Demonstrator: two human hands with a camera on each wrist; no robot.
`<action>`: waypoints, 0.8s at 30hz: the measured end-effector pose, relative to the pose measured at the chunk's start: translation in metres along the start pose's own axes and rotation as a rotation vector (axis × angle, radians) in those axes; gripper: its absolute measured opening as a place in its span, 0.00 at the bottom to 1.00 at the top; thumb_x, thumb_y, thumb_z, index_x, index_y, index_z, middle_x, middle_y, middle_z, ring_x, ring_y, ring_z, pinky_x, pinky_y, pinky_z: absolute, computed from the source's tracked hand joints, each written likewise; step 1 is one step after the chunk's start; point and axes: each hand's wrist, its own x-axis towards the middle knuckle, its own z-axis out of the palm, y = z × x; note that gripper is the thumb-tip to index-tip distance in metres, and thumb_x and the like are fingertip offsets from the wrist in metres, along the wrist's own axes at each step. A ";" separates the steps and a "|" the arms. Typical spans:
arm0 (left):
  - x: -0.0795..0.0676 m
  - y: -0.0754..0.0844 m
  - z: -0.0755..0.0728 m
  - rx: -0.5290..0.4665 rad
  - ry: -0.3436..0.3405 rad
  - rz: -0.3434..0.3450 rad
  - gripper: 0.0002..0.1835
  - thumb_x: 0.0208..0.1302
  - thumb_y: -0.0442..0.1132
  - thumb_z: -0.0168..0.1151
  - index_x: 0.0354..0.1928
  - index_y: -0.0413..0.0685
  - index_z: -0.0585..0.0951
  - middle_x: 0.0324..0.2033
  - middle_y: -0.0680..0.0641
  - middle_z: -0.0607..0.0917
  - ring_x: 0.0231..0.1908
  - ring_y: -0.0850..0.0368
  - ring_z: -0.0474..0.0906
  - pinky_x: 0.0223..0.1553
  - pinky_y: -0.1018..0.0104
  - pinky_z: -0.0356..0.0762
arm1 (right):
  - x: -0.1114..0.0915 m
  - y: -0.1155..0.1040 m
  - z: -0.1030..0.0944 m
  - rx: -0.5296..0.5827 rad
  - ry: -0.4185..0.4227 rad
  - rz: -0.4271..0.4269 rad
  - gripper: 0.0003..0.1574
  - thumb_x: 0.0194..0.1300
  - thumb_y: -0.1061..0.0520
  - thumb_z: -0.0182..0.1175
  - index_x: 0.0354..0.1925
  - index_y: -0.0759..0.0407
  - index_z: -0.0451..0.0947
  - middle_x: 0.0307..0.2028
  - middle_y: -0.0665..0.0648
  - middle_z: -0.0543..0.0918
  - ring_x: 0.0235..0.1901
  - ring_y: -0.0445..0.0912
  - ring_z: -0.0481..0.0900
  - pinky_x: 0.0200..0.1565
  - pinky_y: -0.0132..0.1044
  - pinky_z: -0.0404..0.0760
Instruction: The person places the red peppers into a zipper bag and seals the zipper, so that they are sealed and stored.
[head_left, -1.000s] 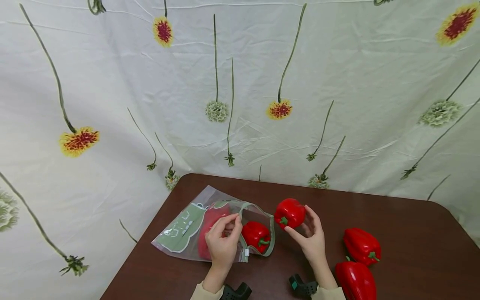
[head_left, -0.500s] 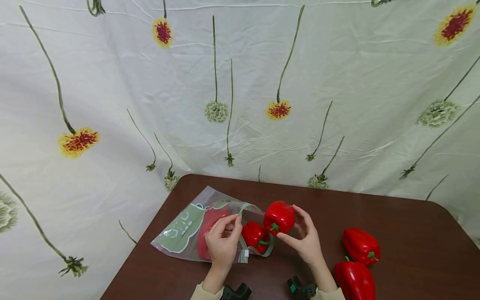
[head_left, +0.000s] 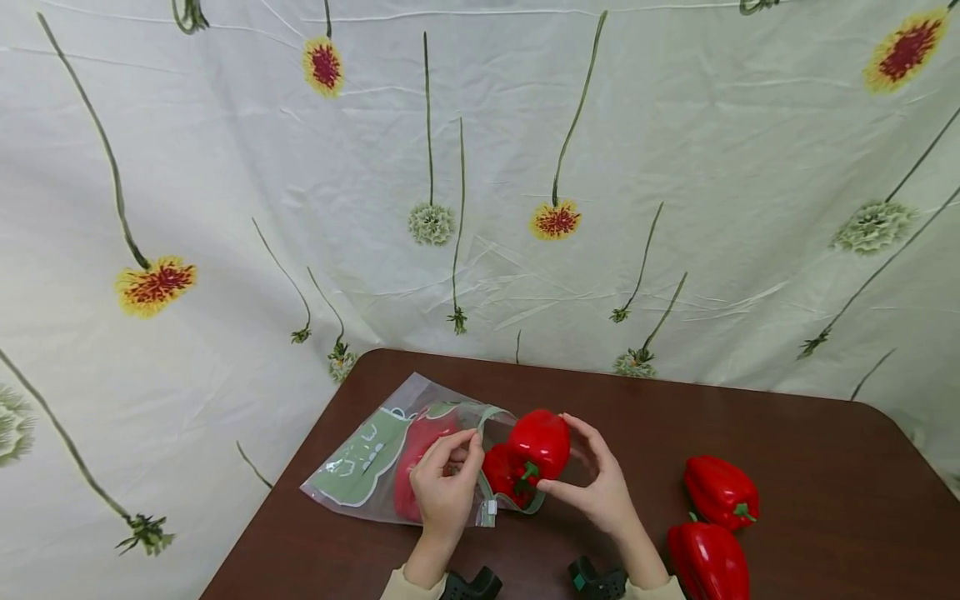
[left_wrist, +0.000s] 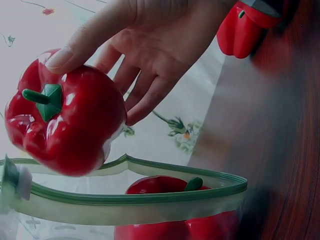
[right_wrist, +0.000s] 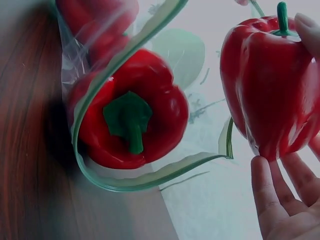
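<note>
A clear zip bag [head_left: 352,467] with green print lies on its side, mouth facing right. My left hand [head_left: 446,483] pinches the upper edge of its mouth between thumb and forefinger. Red bell peppers are inside: one [head_left: 416,475] deeper in, another [head_left: 498,468] just within the opening, green stem outward. My right hand [head_left: 600,483] grips a further red bell pepper [head_left: 542,440] by its two ends, thumb near the stem. In the left wrist view this held pepper [left_wrist: 85,115] overlaps the green rim [left_wrist: 140,199]; in the right wrist view it hangs beside the bag mouth.
Two more red bell peppers, one [head_left: 722,492] behind the other [head_left: 708,560], lie on the dark brown table [head_left: 825,492] to the right. A white slider [head_left: 492,507] sits at the bag's near corner. Behind the table hangs a flower-printed cloth [head_left: 525,275].
My right hand has moved left and slightly nearer with its bell pepper, from beside the bag to overlapping its mouth. My left hand has kept its pinch on the rim.
</note>
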 end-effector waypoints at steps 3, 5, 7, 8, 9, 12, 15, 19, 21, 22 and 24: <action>0.000 0.000 0.000 -0.009 -0.001 -0.001 0.11 0.39 0.14 0.64 0.27 0.29 0.82 0.18 0.42 0.81 0.15 0.55 0.73 0.20 0.75 0.75 | 0.000 -0.001 0.003 -0.012 -0.003 -0.005 0.49 0.45 0.71 0.70 0.65 0.64 0.61 0.61 0.65 0.68 0.54 0.43 0.72 0.51 0.32 0.75; 0.000 0.000 0.000 -0.014 -0.004 -0.002 0.11 0.39 0.14 0.64 0.27 0.29 0.82 0.18 0.42 0.81 0.15 0.55 0.73 0.19 0.75 0.75 | -0.001 -0.002 0.005 -0.012 -0.005 0.005 0.50 0.45 0.70 0.71 0.65 0.61 0.62 0.62 0.62 0.69 0.55 0.43 0.72 0.52 0.33 0.75; 0.000 0.000 0.000 -0.010 -0.005 0.001 0.11 0.39 0.14 0.65 0.27 0.29 0.82 0.18 0.42 0.81 0.15 0.55 0.73 0.19 0.75 0.75 | -0.001 -0.003 0.008 -0.008 -0.007 0.015 0.50 0.45 0.67 0.72 0.66 0.58 0.62 0.62 0.58 0.69 0.55 0.44 0.72 0.52 0.35 0.75; 0.000 0.000 0.000 -0.010 -0.006 0.001 0.11 0.39 0.14 0.65 0.27 0.29 0.82 0.18 0.42 0.81 0.15 0.55 0.73 0.19 0.75 0.75 | -0.001 -0.003 0.009 -0.004 -0.009 0.016 0.50 0.45 0.66 0.72 0.66 0.58 0.62 0.62 0.57 0.69 0.55 0.45 0.72 0.52 0.36 0.75; 0.000 0.000 0.000 -0.010 -0.008 0.000 0.11 0.39 0.14 0.65 0.27 0.29 0.82 0.18 0.42 0.81 0.15 0.55 0.73 0.19 0.75 0.75 | -0.001 -0.004 0.011 0.000 -0.008 0.019 0.51 0.45 0.65 0.73 0.66 0.57 0.62 0.62 0.56 0.69 0.55 0.46 0.72 0.53 0.37 0.75; 0.000 0.000 0.000 -0.011 -0.009 0.000 0.11 0.38 0.14 0.65 0.27 0.29 0.82 0.19 0.42 0.81 0.15 0.55 0.73 0.20 0.74 0.76 | -0.001 -0.003 0.015 0.003 -0.011 0.007 0.51 0.45 0.64 0.73 0.66 0.57 0.61 0.63 0.56 0.68 0.55 0.47 0.72 0.54 0.40 0.74; 0.000 0.000 -0.001 -0.011 -0.008 0.001 0.11 0.38 0.14 0.65 0.27 0.29 0.82 0.19 0.41 0.82 0.15 0.56 0.73 0.20 0.74 0.76 | -0.002 -0.002 0.020 0.009 -0.005 0.016 0.50 0.45 0.64 0.74 0.65 0.55 0.62 0.64 0.57 0.68 0.55 0.47 0.72 0.54 0.41 0.74; -0.001 0.000 -0.001 -0.012 -0.011 -0.006 0.11 0.39 0.14 0.65 0.28 0.30 0.82 0.20 0.41 0.82 0.16 0.56 0.73 0.21 0.75 0.76 | -0.003 -0.003 0.025 0.030 0.006 0.043 0.49 0.44 0.65 0.74 0.64 0.54 0.64 0.64 0.57 0.68 0.55 0.47 0.73 0.54 0.40 0.74; -0.001 0.000 -0.001 -0.009 -0.016 -0.009 0.11 0.39 0.14 0.65 0.28 0.30 0.82 0.20 0.41 0.82 0.16 0.56 0.73 0.21 0.75 0.76 | -0.003 -0.004 0.027 0.038 0.005 0.050 0.49 0.45 0.64 0.73 0.64 0.54 0.64 0.63 0.58 0.68 0.55 0.48 0.73 0.53 0.39 0.75; -0.002 0.000 -0.001 -0.006 -0.018 -0.011 0.11 0.39 0.14 0.65 0.28 0.30 0.82 0.20 0.41 0.82 0.16 0.56 0.73 0.21 0.76 0.76 | -0.003 -0.004 0.028 0.039 0.004 0.050 0.48 0.45 0.64 0.73 0.64 0.54 0.64 0.63 0.57 0.68 0.55 0.48 0.73 0.53 0.39 0.75; -0.002 -0.001 -0.001 0.000 -0.021 -0.012 0.11 0.40 0.15 0.66 0.28 0.31 0.83 0.21 0.41 0.82 0.16 0.57 0.74 0.21 0.75 0.76 | -0.003 -0.003 0.030 0.028 -0.002 0.035 0.48 0.46 0.63 0.73 0.64 0.56 0.64 0.61 0.58 0.69 0.54 0.49 0.74 0.53 0.40 0.75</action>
